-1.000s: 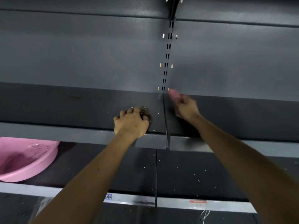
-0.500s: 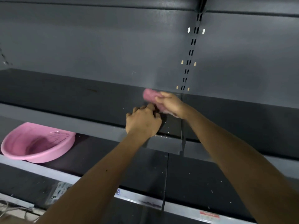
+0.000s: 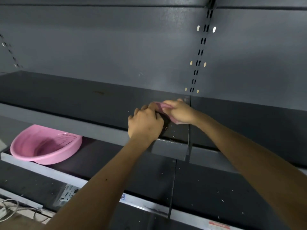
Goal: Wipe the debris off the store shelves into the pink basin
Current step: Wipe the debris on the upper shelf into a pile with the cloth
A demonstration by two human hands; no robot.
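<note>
At the far left, near the bottom edge, a loose tangle of white cables lies below the shelving. Just right of it, one pink basin sits on the lower shelf, near its front lip and well apart from both hands. Two shelves show. The upper shelf runs across the middle of the scene, with the grey back panel behind it.

Two bare arms reach up from the near edge to the upper shelf. The left hand rests knuckles-up near the shelf's front edge, its fingers curled over one dark pile of debris. Whether they hold any of it cannot be told. Its fingertips touch the one pink cloth. The right hand is just beside the left and slightly farther back, its fingers wrapped round the cloth and pressing it against the pile from the right.

A few pale specks lie on the upper shelf just near of the pile, and many more are scattered over the lower shelf. Right of the hands, one slotted post rises up the back panel, in line with the seam that splits both shelves. One small blue label is on the lower shelf's front rail.
</note>
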